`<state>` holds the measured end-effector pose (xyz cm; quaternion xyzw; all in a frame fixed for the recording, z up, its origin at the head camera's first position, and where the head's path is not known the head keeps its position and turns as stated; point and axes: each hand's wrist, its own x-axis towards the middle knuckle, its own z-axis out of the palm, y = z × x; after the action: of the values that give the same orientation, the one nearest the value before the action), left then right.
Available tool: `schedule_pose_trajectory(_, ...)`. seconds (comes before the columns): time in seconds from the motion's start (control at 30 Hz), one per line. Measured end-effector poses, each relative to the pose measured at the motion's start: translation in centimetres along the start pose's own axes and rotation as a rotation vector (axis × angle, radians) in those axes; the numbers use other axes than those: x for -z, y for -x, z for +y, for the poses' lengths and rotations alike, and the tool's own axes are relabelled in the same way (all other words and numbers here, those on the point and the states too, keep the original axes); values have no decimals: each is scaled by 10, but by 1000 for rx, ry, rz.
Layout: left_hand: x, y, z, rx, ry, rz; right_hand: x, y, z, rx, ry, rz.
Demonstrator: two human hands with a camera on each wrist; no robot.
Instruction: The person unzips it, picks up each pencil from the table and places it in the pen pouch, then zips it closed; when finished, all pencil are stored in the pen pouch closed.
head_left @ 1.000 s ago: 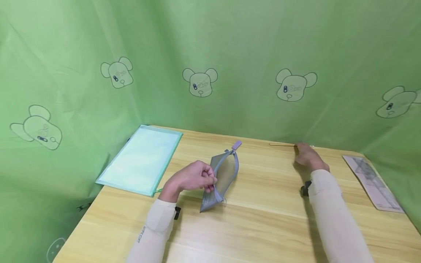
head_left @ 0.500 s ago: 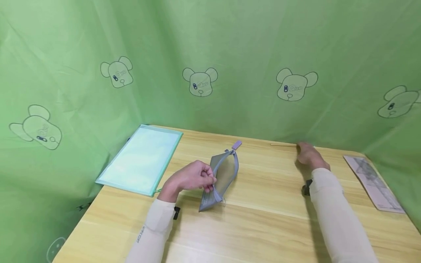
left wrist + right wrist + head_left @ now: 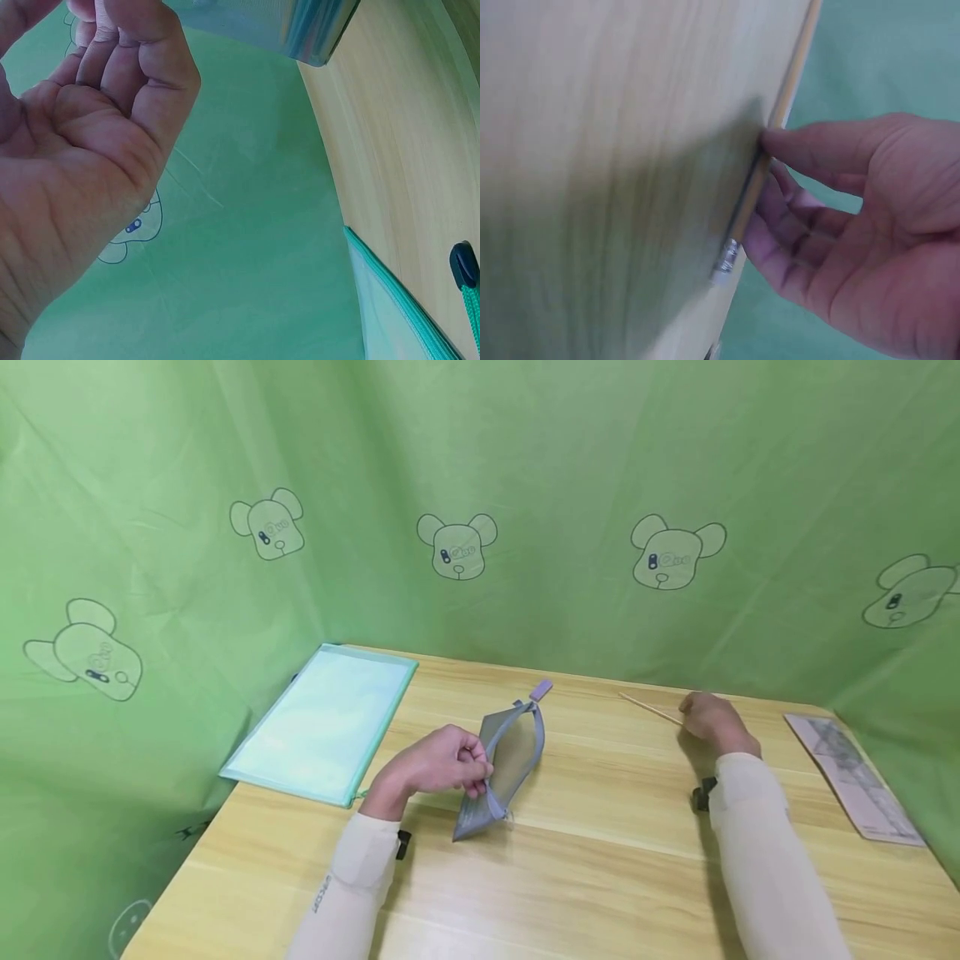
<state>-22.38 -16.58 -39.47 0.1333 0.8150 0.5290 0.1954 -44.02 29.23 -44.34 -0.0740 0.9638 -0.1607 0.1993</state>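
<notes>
In the head view my left hand (image 3: pixel 442 764) pinches the near rim of a grey-blue mesh zipper pouch (image 3: pixel 517 752), whose mouth gapes. The left wrist view shows the curled fingers, and slim coloured shapes show through the pouch's corner (image 3: pixel 307 30). At the back right, my right hand (image 3: pixel 712 718) grips a wooden pencil (image 3: pixel 649 707) near its eraser end. Seen from the right wrist, thumb and fingers pinch the pencil (image 3: pixel 793 75), and its metal band and white eraser (image 3: pixel 724 262) stick out below them, close to the table.
A large teal-edged zipper folder (image 3: pixel 322 727) lies at the table's left. A purple tab (image 3: pixel 541 690) extends from the pouch's far end. On the right lies a flat pinkish sheet or packet (image 3: pixel 855 777) with a grey pattern. A green curtain (image 3: pixel 555 468) hangs behind the wooden table (image 3: pixel 600 877).
My right hand has moved slightly toward me and to the right. The pencil, earlier lying along the back edge, now slants with its held end nearer me. The left hand has stayed put.
</notes>
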Motion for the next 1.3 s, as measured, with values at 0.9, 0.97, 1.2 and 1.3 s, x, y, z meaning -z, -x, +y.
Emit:
schedule_pose_trajectory(0.9,-5,-2,0,-6,-12,7,-37,42,-44,21,-260,-54)
schedule_pose_trajectory(0.97,-5,-1,0,-6,-13,11,-40,43,-53,26,-250,-57)
schedule_pose_trajectory(1.2,-4,0,0,4,-10,34,-46,44,-74,39,-228,-86)
schedule_pose_trajectory(1.3,-2,1,1,5,-4,44,-47,46,-80,40,-220,-84)
